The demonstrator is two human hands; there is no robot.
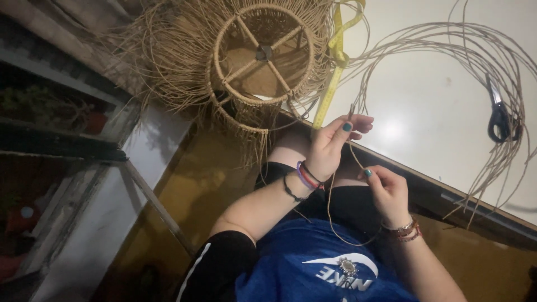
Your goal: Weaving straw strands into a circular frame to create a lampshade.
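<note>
My left hand (334,142) is raised at the table edge and pinches a thin rattan strand (331,215) between thumb and fingers. My right hand (389,193) sits lower, over my lap, fingers closed on the same strand. The strand runs between both hands and hangs in a loop over my blue shirt. A half-woven round wicker frame (263,56) with loose fringed ends rests just beyond my left hand, partly over the table edge.
A white table (425,112) carries a bundle of long rattan strands (447,39), black scissors (499,118) at the right and a yellow tape measure (334,72) beside the frame. Shelving (61,128) stands at the left above a tan floor.
</note>
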